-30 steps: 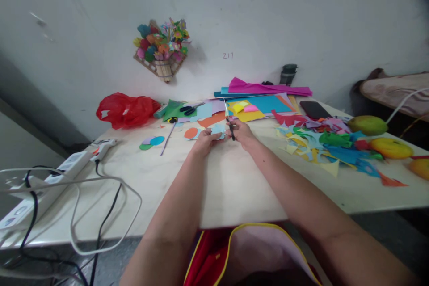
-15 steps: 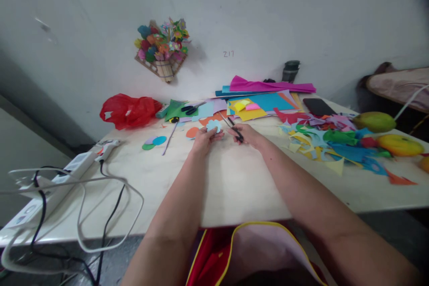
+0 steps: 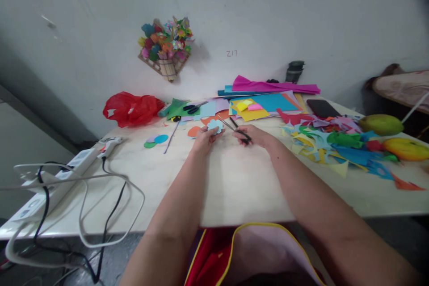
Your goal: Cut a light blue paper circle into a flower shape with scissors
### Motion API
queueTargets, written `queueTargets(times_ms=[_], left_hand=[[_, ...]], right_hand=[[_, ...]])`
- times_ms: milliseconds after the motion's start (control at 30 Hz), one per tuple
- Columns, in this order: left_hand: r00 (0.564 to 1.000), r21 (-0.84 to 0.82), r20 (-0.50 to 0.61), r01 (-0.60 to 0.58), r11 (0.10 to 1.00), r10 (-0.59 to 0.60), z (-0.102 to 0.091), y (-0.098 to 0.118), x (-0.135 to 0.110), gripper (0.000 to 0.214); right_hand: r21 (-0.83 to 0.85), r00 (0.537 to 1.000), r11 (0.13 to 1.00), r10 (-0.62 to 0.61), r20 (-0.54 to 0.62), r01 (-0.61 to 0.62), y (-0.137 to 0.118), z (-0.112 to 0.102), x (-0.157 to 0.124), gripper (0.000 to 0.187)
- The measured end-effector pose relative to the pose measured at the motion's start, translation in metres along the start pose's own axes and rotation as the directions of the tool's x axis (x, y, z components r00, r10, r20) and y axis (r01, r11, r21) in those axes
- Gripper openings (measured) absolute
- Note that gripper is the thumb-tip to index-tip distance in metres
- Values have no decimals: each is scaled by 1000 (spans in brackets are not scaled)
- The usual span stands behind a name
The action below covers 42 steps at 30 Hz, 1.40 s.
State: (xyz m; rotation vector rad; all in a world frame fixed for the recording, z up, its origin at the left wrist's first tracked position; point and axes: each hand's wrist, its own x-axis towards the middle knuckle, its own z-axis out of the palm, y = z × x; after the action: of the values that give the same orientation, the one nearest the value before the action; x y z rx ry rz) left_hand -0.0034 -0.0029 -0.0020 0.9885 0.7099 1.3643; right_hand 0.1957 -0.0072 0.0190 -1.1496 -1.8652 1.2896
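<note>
Between the fingers and thumb of my left hand (image 3: 203, 140) is a light blue paper flower (image 3: 215, 126) with a scalloped edge, held just above the table. My right hand (image 3: 252, 134) is closed on the dark handles of a pair of scissors (image 3: 229, 124). Their blades point up and left, close beside the flower. Just left of my left hand lies an orange paper circle (image 3: 193, 131). Farther left are a blue paper circle (image 3: 161, 139) with green and lilac ones, and a thin lilac stick (image 3: 171, 137).
Paper scraps (image 3: 335, 140), a phone (image 3: 322, 108) and mangoes (image 3: 381, 124) are at right. Coloured sheets (image 3: 284, 100) and a second pair of scissors (image 3: 192, 108) lie at the back. A red plastic bag (image 3: 133, 108) and a power strip (image 3: 63, 182) with loose cables occupy the left.
The scissors have turned slightly in my right hand, their handles shifting right and their blades now more slanted. My left hand still holds the flower. The whole view has shifted slightly.
</note>
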Motion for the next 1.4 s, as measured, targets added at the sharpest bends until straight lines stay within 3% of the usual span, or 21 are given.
queueTargets(times_ms=[867, 1133, 1400], left_hand=[[999, -66, -24, 28, 997, -30, 0, 0, 3, 16], [998, -82, 15, 57, 995, -56, 0, 0, 2, 18], [997, -130, 31, 78, 988, -75, 3, 1, 0, 18]], right_hand=[[-45, 999, 998, 39, 5, -38, -14, 11, -4, 25], [-23, 997, 997, 76, -34, -76, -18, 18, -2, 20], [-20, 1000, 1000, -15, 17, 15, -5, 13, 2, 25]])
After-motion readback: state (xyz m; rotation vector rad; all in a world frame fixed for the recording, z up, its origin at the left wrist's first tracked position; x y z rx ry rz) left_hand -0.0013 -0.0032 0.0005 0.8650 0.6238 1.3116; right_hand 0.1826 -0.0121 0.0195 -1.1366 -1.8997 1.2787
